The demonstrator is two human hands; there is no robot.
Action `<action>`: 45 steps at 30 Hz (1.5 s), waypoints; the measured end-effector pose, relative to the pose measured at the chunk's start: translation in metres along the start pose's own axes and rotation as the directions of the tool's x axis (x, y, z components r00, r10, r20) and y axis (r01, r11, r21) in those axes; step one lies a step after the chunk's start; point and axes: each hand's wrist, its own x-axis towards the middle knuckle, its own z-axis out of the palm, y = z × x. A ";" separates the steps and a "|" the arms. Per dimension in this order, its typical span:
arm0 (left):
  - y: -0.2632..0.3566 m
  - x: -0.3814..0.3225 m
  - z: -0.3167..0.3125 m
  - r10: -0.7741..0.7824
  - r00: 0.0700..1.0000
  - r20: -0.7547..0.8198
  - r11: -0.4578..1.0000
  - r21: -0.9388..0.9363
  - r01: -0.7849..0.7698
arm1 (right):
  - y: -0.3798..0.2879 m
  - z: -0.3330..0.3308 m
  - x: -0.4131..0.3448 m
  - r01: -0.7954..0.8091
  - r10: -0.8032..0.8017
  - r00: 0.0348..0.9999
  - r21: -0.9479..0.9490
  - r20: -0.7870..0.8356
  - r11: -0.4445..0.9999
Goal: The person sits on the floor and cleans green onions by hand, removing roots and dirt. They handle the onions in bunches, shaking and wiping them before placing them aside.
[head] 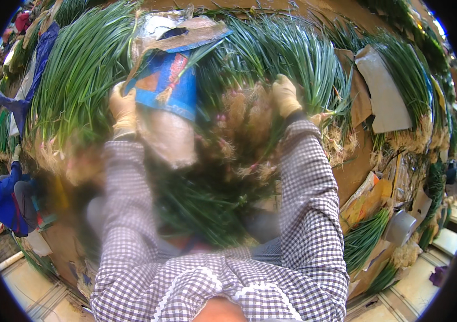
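My left hand (pixel 123 105), in a pale glove, holds the left edge of a blue woven sack (pixel 172 86) with a brown strip along it. A single spring onion (pixel 167 94) lies across the sack, roots towards me. On the other side, my gloved right hand (pixel 287 96) has its fingers curled at the edge of a heap of spring onions (pixel 268 46); what is inside them is hidden. Tangled roots (pixel 248 104) show left of that hand. More green leaves (pixel 200 209) lie blurred below, between my forearms.
A large spring onion pile (pixel 83 68) rises at left. Cardboard (pixel 357 177) and a pale sheet (pixel 383 90) lie at right, near another bunch (pixel 369 237) and a grey metal object (pixel 400 227). A person in blue (pixel 5 203) is at far left.
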 end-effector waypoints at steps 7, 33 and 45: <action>0.075 -0.043 0.001 0.181 0.981 -0.063 0.932 0.328 -0.151 | 0.025 0.067 -0.017 -0.158 0.154 0.986 -0.640 -0.064 0.752; 0.055 -0.109 0.165 -0.087 0.541 0.836 0.960 0.216 -0.178 | 0.064 0.137 -0.016 0.039 -0.033 0.999 0.230 -0.031 0.972; 0.088 -0.120 0.146 -0.324 0.353 0.878 0.428 -0.197 0.882 | 0.023 0.083 -0.040 -0.032 -0.204 0.930 0.617 0.307 0.786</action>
